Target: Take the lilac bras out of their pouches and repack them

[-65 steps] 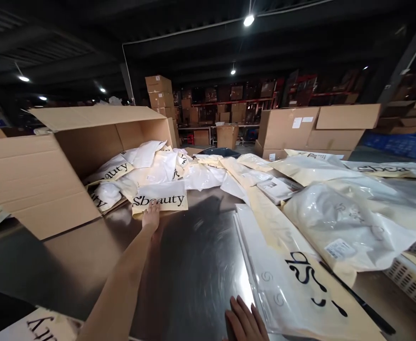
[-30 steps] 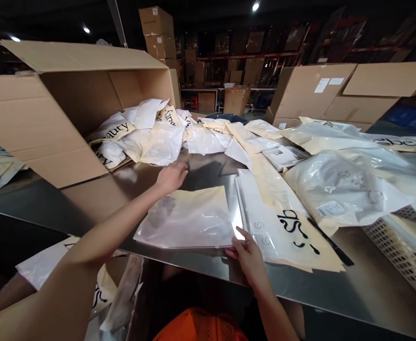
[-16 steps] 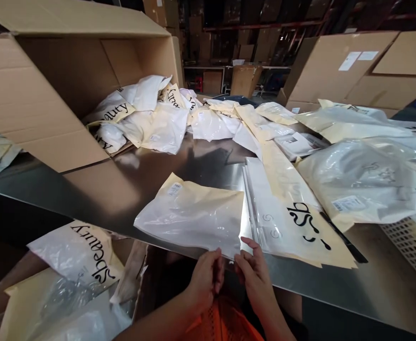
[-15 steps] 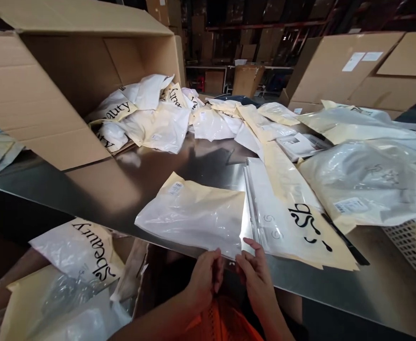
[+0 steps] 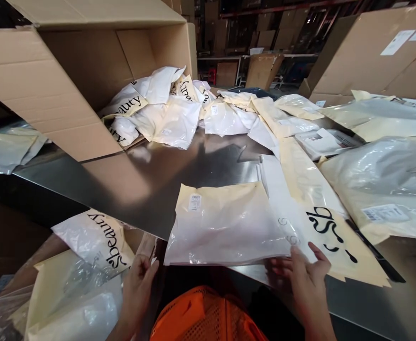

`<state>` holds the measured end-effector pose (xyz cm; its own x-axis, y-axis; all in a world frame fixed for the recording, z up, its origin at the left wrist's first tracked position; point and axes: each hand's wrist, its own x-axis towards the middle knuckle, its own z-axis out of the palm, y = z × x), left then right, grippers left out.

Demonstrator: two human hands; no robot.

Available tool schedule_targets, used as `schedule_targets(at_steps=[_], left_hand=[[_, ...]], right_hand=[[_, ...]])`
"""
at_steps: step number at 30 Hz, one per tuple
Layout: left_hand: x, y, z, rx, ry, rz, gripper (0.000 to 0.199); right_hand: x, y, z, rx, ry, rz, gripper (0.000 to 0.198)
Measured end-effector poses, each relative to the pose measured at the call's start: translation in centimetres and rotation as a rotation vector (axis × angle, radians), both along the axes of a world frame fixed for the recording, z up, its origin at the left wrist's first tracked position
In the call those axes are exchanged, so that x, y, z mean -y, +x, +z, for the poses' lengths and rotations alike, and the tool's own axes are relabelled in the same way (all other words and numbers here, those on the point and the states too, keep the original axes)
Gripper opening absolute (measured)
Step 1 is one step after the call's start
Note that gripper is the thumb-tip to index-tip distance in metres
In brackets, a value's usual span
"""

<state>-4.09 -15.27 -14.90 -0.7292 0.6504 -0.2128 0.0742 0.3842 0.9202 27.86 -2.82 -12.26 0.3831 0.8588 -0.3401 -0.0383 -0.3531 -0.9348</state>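
A white and cream plastic mailing bag (image 5: 225, 232) with a small barcode label lies flat at the table's front edge, its right end overlapping a stack of similar flat bags (image 5: 321, 227). My right hand (image 5: 305, 279) is at the bag's lower right corner, fingers spread and some of them near the bottom edge. It seems to touch the corner, though I cannot tell how firmly. My left hand (image 5: 137, 286) is apart from the bag, off its lower left corner. Its fingers are curled in a pinch, with a small pale bit showing at the tips.
A large cardboard box (image 5: 51, 90) lies on its side, filled bags (image 5: 179, 123) spilling from its mouth. Bulky bags (image 5: 388, 184) sit on the right. Below the table's left edge are more bags (image 5: 97, 237). Another carton (image 5: 371, 52) stands behind.
My hands, close together at the bag's bottom edge before, have moved far apart, left hand leftward and right hand rightward. The bag lies flatter, its right end now over the stack. The view has shifted.
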Motion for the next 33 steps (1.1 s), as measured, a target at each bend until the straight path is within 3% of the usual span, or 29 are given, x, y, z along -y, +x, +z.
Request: schedule_targets(at_steps=[3, 5, 7, 8, 10, 13, 20, 24, 27, 33], left_hand=[[0.1, 1.4, 1.3, -0.681, 0.141, -0.324, 0.026], [-1.1, 3.3, 2.3, -0.986, 0.245, -0.585, 0.013], [-2.9, 5.5, 3.1, -1.146, 0.264, -0.774, 0.005], [-3.8, 6.5, 3.3, -1.202, 0.23, -0.858, 0.01], [-5.6, 7.9, 3.4, -1.286, 0.095, -1.042, 0.022], [-7.6, 8.7, 3.3, -1.308, -0.077, -1.281, 0.019], [-10.7, 7.4, 5.9, -1.193, -0.09, -1.376, 0.01], [-11.8, 7.2, 7.8, -1.003, -0.003, -1.349, 0.036], [-11.8, 7.4, 9.0, -0.916, 0.032, -1.342, 0.044], [-10.7, 8.6, 10.0, -1.016, -0.137, -1.456, 0.038]], right_hand=[[1.0, -1.3, 0.2, 0.059, -0.053, 0.178, 0.123], [1.4, -2.3, 0.4, 0.004, -0.038, 0.176, 0.124], [1.7, -3.1, 0.5, -0.033, -0.007, 0.154, 0.123], [1.7, -3.3, 0.6, -0.029, 0.013, 0.151, 0.122], [1.7, -3.4, 0.8, 0.002, 0.053, 0.152, 0.121], [1.5, -3.2, 1.3, 0.043, 0.096, 0.158, 0.116], [1.2, -3.3, 0.8, 0.011, 0.223, 0.134, 0.111], [1.9, -5.0, -0.3, 0.002, 0.295, 0.202, 0.118], [2.2, -6.1, -0.8, 0.103, 0.328, 0.214, 0.115], [2.2, -6.5, 0.9, -0.034, 0.3, 0.229, 0.114]])
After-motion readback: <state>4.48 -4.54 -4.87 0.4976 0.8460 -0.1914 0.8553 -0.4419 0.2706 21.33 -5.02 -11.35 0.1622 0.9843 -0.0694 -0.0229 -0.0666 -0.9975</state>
